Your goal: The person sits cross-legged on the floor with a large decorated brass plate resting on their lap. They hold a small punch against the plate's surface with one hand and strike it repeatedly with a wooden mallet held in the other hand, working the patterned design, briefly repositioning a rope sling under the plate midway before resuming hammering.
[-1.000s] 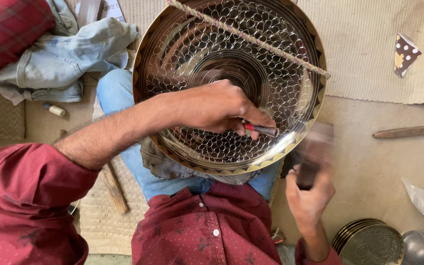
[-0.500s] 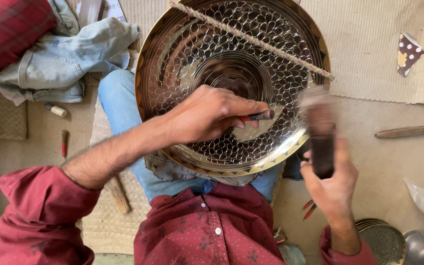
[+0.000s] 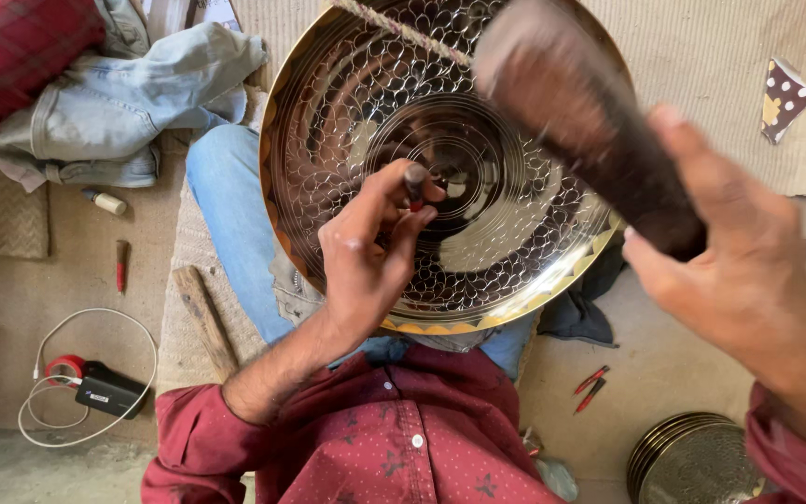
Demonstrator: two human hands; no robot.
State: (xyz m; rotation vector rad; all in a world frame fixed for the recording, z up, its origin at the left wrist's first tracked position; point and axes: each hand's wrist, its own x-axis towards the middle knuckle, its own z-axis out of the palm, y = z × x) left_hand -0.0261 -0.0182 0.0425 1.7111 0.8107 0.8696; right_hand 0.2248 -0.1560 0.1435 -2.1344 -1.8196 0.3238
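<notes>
Blurring hides the head of the dark wooden mallet (image 3: pixel 590 131) gripped in the closed right hand (image 3: pixel 739 271), raised over the round engraved brass tray (image 3: pixel 347 121) on the lap. At the tray's centre, the left hand (image 3: pixel 366 261) pinches a small dark punch (image 3: pixel 415 183) upright against the metal.

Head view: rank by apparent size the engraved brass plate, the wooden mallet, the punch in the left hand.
1. engraved brass plate
2. wooden mallet, though it is raised close to the camera, so it looks oversized
3. punch, mostly hidden by the left hand
</notes>
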